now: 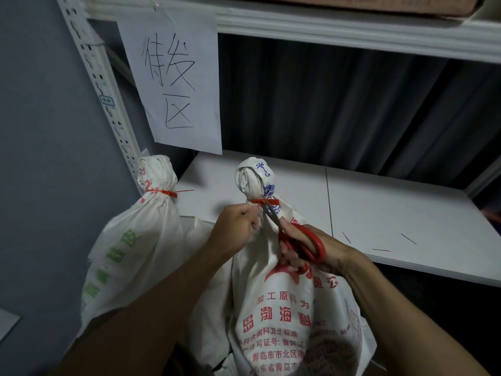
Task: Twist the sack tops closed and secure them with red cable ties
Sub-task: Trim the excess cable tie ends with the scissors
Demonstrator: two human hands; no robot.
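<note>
Two sacks twisted and tied. 9 o'clock sack (pixel 135 240): tail untrimmed. Centre sack (pixel 273 308): left hand (pixel 235 226) pinches red cable tie (pixel 268 202); right hand (pixel 320 251) grips scissors (pixel 306 240), trimming judged underway.

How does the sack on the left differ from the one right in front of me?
The left sack has green print; the front sack has mostly red. The left tie has a free tail sticking out; the front tie sits between the scissors blades, its tail pinched by the left hand. Both are white, twisted shut, red-tied.
</note>
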